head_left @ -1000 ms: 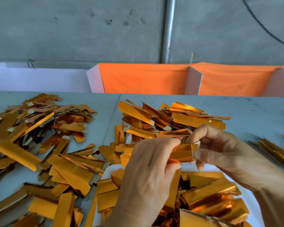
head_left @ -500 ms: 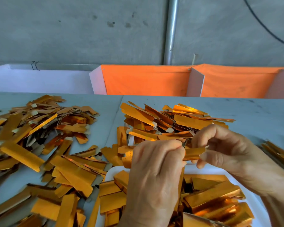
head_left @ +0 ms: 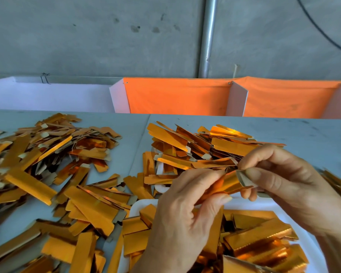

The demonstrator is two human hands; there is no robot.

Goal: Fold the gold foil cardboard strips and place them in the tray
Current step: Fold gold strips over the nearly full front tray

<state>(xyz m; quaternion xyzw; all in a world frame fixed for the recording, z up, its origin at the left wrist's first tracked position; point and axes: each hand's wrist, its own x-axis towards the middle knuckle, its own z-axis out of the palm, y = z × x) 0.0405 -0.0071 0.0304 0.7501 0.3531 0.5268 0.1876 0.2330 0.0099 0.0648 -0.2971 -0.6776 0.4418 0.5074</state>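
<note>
In hand: one strip (head_left: pixel 227 183), pinched by my left hand (head_left: pixel 187 217) and right hand (head_left: pixel 280 180) above the tray (head_left: pixel 140 205), half folded. Tray holds many folded pieces (head_left: pixel 260 245); loose heaps (head_left: pixel 47 164) on the table (head_left: pixel 313 138) remain.

Glossy gold foil cardboard strip (head_left: pixel 227 182), matt grey-brown card back; below the grip, smooth white plastic tray (head_left: pixel 140 205); matt grey worktop (head_left: pixel 303 134).

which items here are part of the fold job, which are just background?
In the job: held strip, left hand, right hand, white tray, loose strip piles.
Background: orange cloth bins, white bin, metal pipe, black cable.
</note>
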